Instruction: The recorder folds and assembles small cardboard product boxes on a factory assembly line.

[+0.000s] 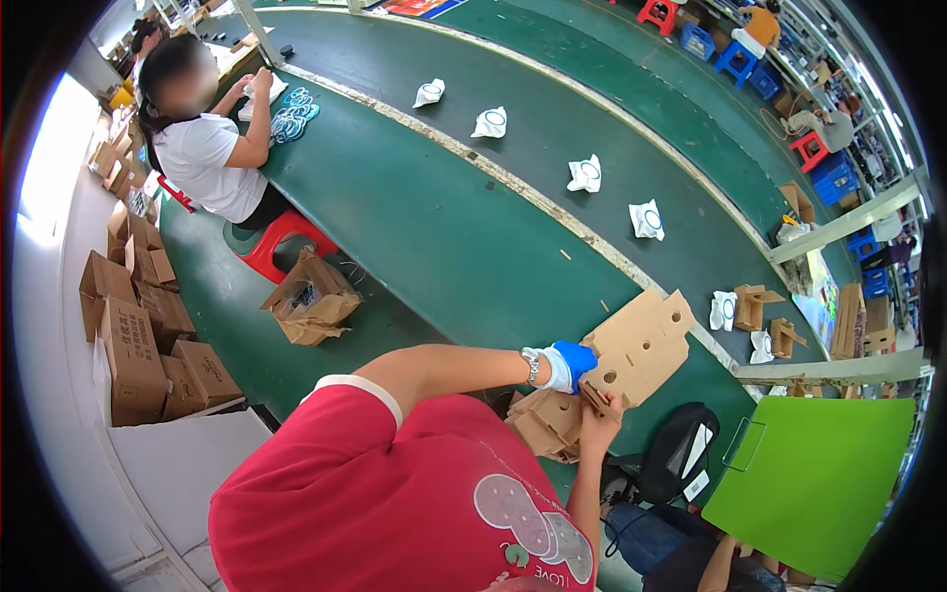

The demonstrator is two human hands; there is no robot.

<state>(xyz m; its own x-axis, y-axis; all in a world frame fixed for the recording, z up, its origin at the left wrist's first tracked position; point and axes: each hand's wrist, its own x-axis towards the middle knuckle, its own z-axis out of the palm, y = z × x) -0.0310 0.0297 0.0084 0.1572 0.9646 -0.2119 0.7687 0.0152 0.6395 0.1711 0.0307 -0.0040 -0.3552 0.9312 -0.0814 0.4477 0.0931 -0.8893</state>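
My left hand (574, 363), in a blue and white glove, is closed on the near left edge of a flat brown cardboard box blank (643, 347) with several round holes. My bare right hand (600, 424) pinches a folded-up flap at the blank's near end. The blank lies tilted over the green table (473, 266). Just under my hands, more folded cardboard pieces (543, 426) are piled at the table's near edge. The fingers under the blank are partly hidden.
White bags (646, 219) sit spaced along a dark green conveyor belt (538, 163); small open cartons (752, 308) stand farther right. A black backpack (681, 449) and a green board (814, 483) are at right. A co-worker (212, 148) sits at left, near an open carton (311, 296).
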